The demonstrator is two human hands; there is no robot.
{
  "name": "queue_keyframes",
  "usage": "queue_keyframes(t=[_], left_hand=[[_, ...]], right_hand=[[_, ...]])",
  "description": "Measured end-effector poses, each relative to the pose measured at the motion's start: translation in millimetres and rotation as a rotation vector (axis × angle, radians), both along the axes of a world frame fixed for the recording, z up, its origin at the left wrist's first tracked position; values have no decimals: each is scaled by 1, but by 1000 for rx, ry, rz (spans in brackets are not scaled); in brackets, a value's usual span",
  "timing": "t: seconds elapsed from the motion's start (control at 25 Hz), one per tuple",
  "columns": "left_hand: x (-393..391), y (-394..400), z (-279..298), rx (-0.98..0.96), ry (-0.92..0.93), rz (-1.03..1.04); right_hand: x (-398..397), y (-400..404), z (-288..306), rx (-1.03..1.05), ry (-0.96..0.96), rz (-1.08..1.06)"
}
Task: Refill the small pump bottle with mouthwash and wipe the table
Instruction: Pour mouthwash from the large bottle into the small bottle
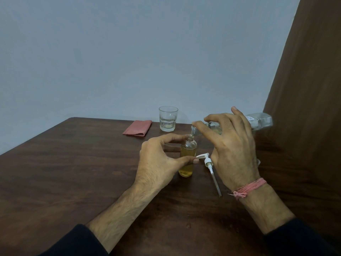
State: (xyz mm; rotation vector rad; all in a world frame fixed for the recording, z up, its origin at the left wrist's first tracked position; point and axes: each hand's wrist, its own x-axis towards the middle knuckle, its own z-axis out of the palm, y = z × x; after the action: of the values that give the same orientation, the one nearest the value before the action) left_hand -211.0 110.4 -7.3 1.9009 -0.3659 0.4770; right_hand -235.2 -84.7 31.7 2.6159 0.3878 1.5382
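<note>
While the small pump bottle [187,157] is standing upright on the dark wooden table [73,172], the left hand [160,161] is holding it from the left side, with the thumb curling round its lower body and the index finger reaching to its open neck. This bottle is carrying yellow liquid up to about its shoulder. The right hand [232,145] is gripping a larger clear bottle [258,121], which is lying almost horizontal in the air, its mouth pointing left and sitting just above and slightly right of the small bottle's opening. Whether liquid is flowing between the two mouths, I cannot tell. A pink thread band [249,187] is sitting round the right wrist, and dark sleeves are covering both forearms near the bottom edge.

The white pump head [207,160] is lying on the table just right of the small bottle, with its thin dip tube stretching toward the person. Farther back, a glass tumbler [168,118] is standing near the table's far edge, and a folded pink cloth [138,128] is lying to its left. A brown curtain [310,89] is hanging at the right side.
</note>
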Motion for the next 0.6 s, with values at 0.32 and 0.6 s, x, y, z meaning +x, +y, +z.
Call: queue_keyframes(t=[0.32,0.6], left_hand=[[1,1,-1,-9,1,-7],[1,0,0,-9,13,-12]], right_hand=[[0,0,1,-4,-4,6],[0,-1,1,-13,-17,8]])
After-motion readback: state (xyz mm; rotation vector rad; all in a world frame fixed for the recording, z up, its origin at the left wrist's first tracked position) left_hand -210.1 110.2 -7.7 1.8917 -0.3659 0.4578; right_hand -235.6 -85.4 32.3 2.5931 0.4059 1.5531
